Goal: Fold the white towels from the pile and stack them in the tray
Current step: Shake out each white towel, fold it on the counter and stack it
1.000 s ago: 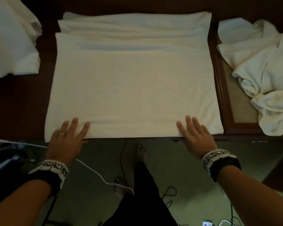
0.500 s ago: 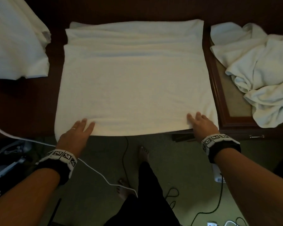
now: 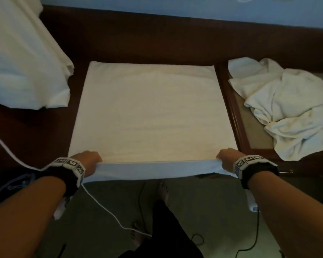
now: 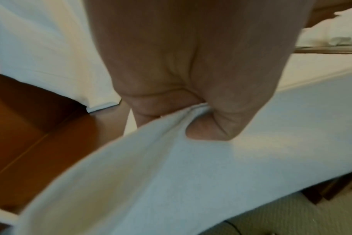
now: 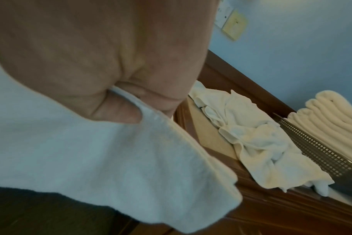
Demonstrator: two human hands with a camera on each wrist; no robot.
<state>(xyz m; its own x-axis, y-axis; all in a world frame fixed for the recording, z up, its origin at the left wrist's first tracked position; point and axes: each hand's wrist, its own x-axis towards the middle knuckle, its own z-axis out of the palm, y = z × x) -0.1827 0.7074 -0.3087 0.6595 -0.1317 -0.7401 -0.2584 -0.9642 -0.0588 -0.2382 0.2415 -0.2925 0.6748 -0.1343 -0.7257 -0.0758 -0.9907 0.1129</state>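
A white towel (image 3: 151,112) lies spread flat on the dark wooden table (image 3: 32,131), its near edge lifted off the table. My left hand (image 3: 90,160) grips the near left corner, and in the left wrist view the towel (image 4: 191,174) bunches between thumb and curled fingers (image 4: 151,108). My right hand (image 3: 226,157) grips the near right corner; the right wrist view shows the towel (image 5: 110,159) pinched under the thumb. A crumpled pile of white towels (image 3: 291,108) lies at the right. A perforated metal tray (image 5: 319,151) holds folded towels (image 5: 332,117).
White bedding or cloth (image 3: 24,58) lies bunched at the left of the table. The pile rests in a wooden-framed recess (image 3: 233,112) beside the spread towel. A white cable (image 3: 101,203) runs below the left arm. My bare feet and black cables are on the floor (image 3: 213,211).
Both hands went from lying flat on the towel's near edge to gripping its near corners. The near edge is now lifted off the table. The head view has tilted up.
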